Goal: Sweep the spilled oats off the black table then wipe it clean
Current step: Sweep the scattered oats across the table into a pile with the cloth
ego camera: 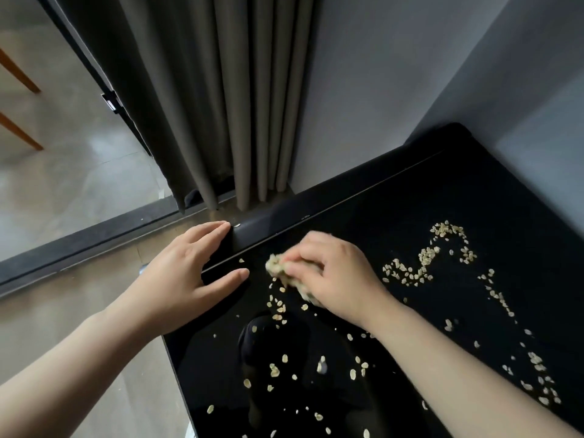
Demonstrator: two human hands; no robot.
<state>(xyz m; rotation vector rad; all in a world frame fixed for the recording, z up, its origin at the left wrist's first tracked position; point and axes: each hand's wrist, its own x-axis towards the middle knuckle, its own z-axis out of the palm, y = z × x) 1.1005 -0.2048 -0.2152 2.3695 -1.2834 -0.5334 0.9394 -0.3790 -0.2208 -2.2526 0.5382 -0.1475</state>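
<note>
The left grip (186, 273) rests on the left edge of the table (474, 191), fingers straight and spread, thumb on the top surface. The right grip (335, 273) sits on the table near that edge, fingers curled over a clump of oats (278, 269). Across the table top, loose oats (426, 257) lie scattered in trails to the right of the clump and toward the near edge.

no readable text, no labels, no brands, no numbers, no signs anywhere
</note>
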